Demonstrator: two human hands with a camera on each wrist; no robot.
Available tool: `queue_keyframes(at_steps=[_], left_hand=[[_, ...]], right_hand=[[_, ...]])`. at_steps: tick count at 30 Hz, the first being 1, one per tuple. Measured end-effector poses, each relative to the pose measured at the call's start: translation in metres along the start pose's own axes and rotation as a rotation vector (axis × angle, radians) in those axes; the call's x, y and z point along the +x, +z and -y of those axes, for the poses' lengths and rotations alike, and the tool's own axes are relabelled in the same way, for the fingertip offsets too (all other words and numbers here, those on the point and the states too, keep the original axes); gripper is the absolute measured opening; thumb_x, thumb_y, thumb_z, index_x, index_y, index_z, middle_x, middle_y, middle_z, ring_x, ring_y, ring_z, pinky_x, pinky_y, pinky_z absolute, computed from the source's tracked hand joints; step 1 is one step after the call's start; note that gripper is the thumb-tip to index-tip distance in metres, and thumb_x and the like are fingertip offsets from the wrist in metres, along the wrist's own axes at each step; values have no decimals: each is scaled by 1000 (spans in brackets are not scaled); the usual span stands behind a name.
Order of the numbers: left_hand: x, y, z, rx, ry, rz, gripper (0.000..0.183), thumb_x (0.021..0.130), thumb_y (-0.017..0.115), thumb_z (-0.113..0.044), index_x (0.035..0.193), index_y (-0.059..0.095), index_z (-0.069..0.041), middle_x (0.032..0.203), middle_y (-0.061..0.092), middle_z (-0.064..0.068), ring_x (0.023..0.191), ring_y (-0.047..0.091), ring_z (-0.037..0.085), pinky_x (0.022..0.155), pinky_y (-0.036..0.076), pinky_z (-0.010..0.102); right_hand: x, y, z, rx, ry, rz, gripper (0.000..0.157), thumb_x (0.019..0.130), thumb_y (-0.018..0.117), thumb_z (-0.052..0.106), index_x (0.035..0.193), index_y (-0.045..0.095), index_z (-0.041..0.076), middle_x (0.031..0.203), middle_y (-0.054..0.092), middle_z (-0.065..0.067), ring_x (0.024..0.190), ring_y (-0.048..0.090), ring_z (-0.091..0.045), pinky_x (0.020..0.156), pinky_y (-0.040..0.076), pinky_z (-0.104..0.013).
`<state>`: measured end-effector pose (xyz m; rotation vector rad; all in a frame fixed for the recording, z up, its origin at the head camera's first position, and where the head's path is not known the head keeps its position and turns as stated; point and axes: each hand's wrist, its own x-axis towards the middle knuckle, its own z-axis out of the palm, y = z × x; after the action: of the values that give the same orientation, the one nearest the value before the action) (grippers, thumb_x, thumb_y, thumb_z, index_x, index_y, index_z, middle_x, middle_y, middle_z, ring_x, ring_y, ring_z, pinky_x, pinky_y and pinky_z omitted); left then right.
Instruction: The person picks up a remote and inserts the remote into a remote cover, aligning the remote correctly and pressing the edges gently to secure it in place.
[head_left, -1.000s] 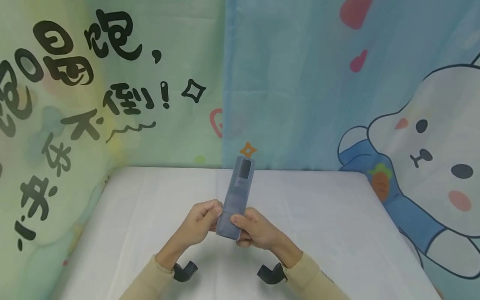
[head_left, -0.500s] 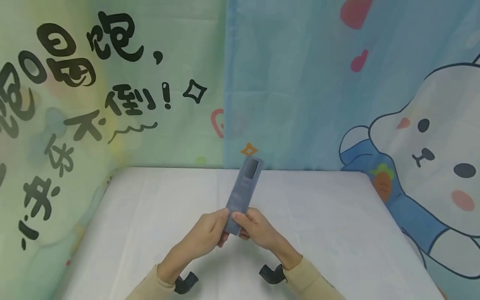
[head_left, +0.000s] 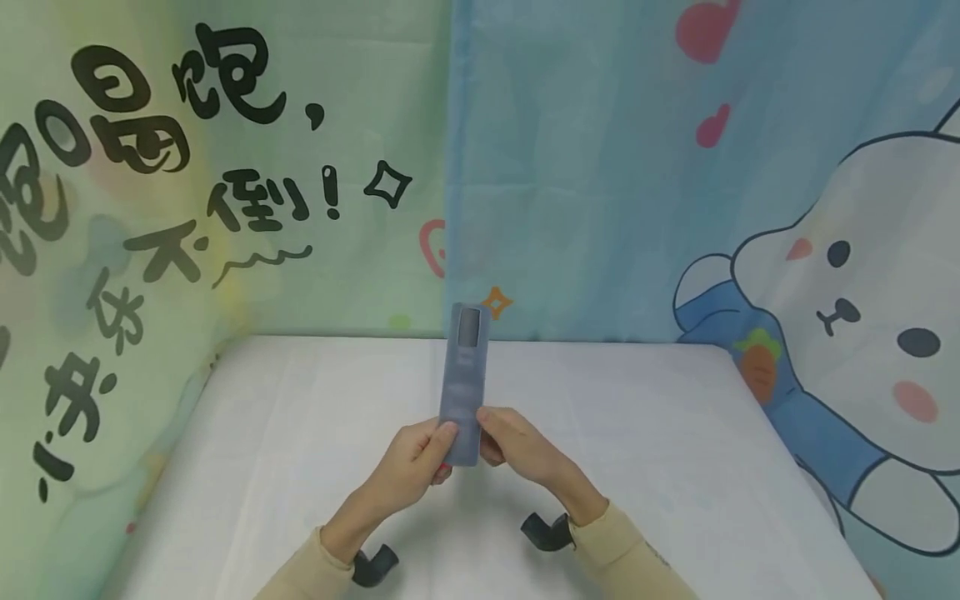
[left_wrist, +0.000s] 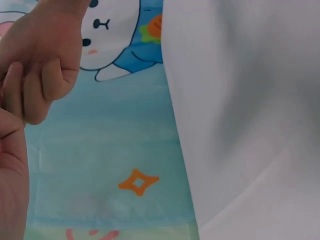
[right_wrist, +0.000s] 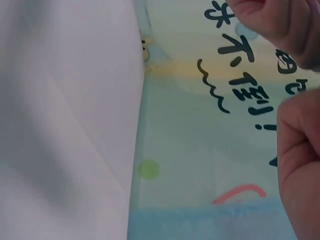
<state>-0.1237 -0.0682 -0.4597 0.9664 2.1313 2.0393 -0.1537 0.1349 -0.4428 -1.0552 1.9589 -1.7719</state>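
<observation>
A long grey-blue remote control (head_left: 463, 383), its surface cloudy like a translucent cover, stands nearly upright in the head view. A dark window shows near its top end. My left hand (head_left: 408, 467) grips its lower left side, thumb across the front. At the lower right edge my right hand (head_left: 525, 446) pinches it between thumb and curled fingers. A small red patch peeks out below the left thumb; what it is I cannot tell. Both wrist views show parts of the left hand (left_wrist: 12, 175) and the right hand (right_wrist: 305, 160), but not the remote.
A white-covered table (head_left: 300, 392) lies beneath the hands. Behind it hangs a printed cloth backdrop (head_left: 570, 183) with lettering and a cartoon animal. Black curved pieces (head_left: 375, 567) are worn at both wrists, below beige sleeves (head_left: 630, 554).
The remote control has swung from a rightward tilt to nearly upright, its top moving left. My left thumb now lies over its front. My right thumb has slid from the front to the right edge.
</observation>
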Motion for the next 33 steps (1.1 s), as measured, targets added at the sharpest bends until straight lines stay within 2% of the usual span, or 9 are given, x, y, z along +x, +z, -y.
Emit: queue_keyframes(at_steps=[4, 7, 12, 16, 19, 23, 28, 31, 33], left_hand=[[0, -3, 1, 48, 3, -45, 33, 108, 41, -6, 78, 53, -2, 61, 47, -7, 52, 44, 5, 45, 38, 22], [0, -4, 1, 64, 8, -45, 32, 107, 43, -5, 78, 54, -2, 59, 48, -7, 51, 44, 5, 44, 37, 23], [0, -7, 0, 80, 27, 23, 28, 106, 44, -4, 82, 58, -1, 59, 50, -5, 51, 44, 4, 43, 38, 24], [-1, -11, -1, 52, -13, 81, 22, 106, 49, -8, 95, 65, 2, 59, 50, -6, 51, 43, 4, 44, 38, 23], [0, -16, -3, 29, -50, 124, 23, 106, 50, -12, 103, 67, 3, 59, 49, -6, 51, 43, 5, 46, 37, 23], [4, -20, -5, -9, -76, 178, 29, 108, 48, -17, 95, 65, 3, 56, 46, -7, 49, 41, 5, 46, 36, 22], [9, -16, -5, -127, -124, 200, 35, 108, 48, -19, 89, 60, 7, 57, 43, -4, 48, 38, 7, 46, 33, 22], [9, -13, -6, -189, -151, 195, 36, 108, 48, -19, 87, 56, 10, 58, 42, -2, 48, 37, 7, 46, 31, 22], [8, -12, -7, -205, -159, 191, 36, 108, 49, -21, 88, 55, 9, 59, 42, -2, 49, 37, 8, 46, 31, 22]], right_hand=[[4, -5, 5, -79, -50, -88, 33, 110, 33, 12, 84, 49, 1, 56, 33, -9, 50, 30, -10, 46, 27, -27], [7, -7, 7, -97, -80, -100, 29, 108, 39, 6, 80, 45, 5, 56, 33, -7, 49, 31, -12, 45, 27, -28], [10, -8, 9, -34, -106, -58, 32, 109, 43, 12, 78, 45, 3, 56, 32, -9, 48, 29, -15, 44, 27, -29], [11, -7, 11, 42, -147, -21, 32, 109, 41, 10, 78, 43, 1, 55, 29, -10, 46, 25, -16, 41, 25, -30], [12, -3, 11, 73, -152, -45, 34, 109, 40, 10, 77, 39, 2, 55, 26, -9, 46, 23, -15, 41, 24, -29], [12, 6, 12, 35, -101, -177, 35, 109, 37, 5, 74, 37, 2, 55, 27, -3, 47, 26, -10, 42, 26, -26], [19, 12, 21, -28, -8, -382, 37, 108, 37, 7, 71, 36, 3, 57, 33, 2, 47, 29, -7, 45, 27, -22], [25, 13, 24, -25, 0, -449, 39, 108, 39, 8, 70, 35, 2, 56, 32, 1, 46, 29, -7, 44, 27, -21], [29, 12, 24, -28, 1, -465, 39, 108, 39, 9, 69, 36, 2, 56, 33, 1, 46, 30, -8, 45, 27, -21]])
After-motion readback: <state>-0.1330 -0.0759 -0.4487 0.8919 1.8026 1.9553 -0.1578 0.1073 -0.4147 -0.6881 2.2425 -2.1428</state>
